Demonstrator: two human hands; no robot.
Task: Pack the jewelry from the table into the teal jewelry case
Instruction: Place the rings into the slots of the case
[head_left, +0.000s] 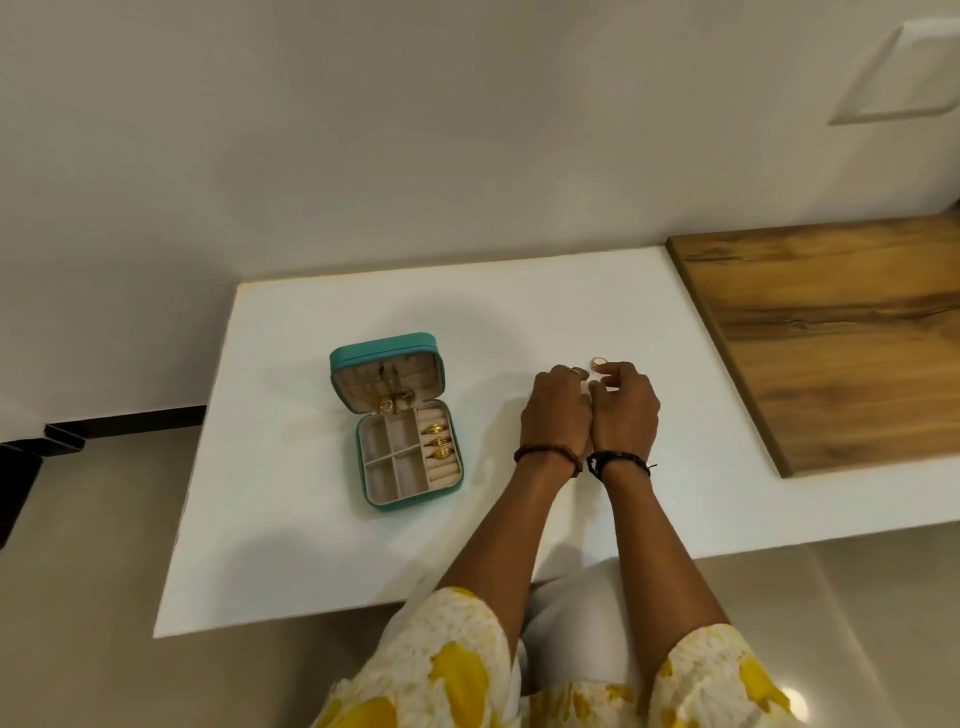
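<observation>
The teal jewelry case (453, 467) lies open on the white table (311, 545), left of my hands. Its lid (384, 349) stands up behind the tray, and a gold pendant necklace (388, 404) hangs inside the lid. Three gold rings (437, 441) sit in the tray's ring rolls. The divided compartments look bare. A small round gold piece (597, 361) lies on the table just beyond my right hand's fingertips. My left hand (556, 410) and my right hand (626, 410) are close together, backs up and fingers curled. What is under or between the fingers is hidden.
A wooden board (841, 338) covers the table's right end, its edge close to the right of my hands. A plain wall runs behind the table. I wear a dark bracelet on each wrist and a ring on my left hand.
</observation>
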